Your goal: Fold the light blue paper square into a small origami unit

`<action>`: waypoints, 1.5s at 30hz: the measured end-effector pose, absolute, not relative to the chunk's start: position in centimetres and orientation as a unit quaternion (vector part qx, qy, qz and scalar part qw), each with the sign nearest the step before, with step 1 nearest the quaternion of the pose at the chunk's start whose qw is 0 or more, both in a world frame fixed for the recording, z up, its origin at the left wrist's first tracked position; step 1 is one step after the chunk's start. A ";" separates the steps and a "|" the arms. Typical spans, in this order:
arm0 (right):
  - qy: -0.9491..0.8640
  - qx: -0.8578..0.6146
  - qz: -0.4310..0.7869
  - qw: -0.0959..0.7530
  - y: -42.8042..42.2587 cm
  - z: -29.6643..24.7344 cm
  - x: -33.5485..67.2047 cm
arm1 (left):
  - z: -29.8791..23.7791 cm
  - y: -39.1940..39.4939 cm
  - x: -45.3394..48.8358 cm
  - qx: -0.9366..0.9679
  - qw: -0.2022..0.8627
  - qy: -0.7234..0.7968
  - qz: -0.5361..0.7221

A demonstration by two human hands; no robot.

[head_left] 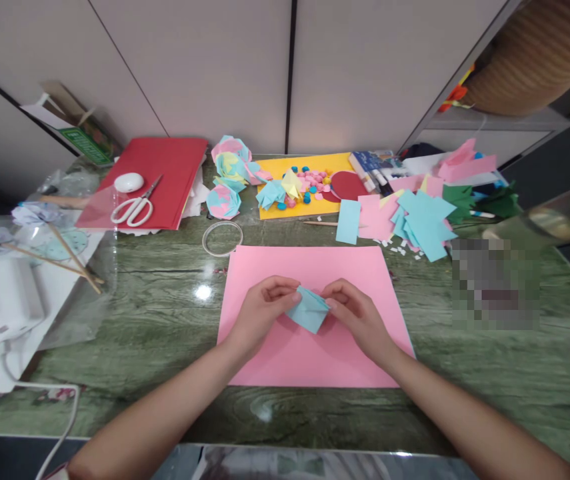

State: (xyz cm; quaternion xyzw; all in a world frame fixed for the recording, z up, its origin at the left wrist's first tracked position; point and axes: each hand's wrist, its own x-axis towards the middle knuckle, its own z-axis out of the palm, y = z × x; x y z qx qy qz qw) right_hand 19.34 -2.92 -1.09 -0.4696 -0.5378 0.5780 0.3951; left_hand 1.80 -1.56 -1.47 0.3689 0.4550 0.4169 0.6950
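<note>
Both my hands meet over a large pink sheet [315, 360] lying on the green marble table [165, 320]. My left hand [263, 311] and my right hand [357, 313] each pinch one side of a small folded light-blue paper [309, 311], held just above the pink sheet. The fingers of both hands are curled round its edges.
White scissors [132, 209] and a white oval object [129, 182] lie on a red folder [165, 175] at the back left. A tape ring [222, 238] sits behind the pink sheet. Folded paper flowers [229, 175], a yellow sheet [289, 208] with small pieces, and blue and pink paper squares [422, 223] fill the back.
</note>
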 end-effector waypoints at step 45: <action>-0.649 -0.508 0.487 0.289 -3.7 -1.2 19.0 | -1.5 -2.6 2.7 0.432 0.646 0.493 0.391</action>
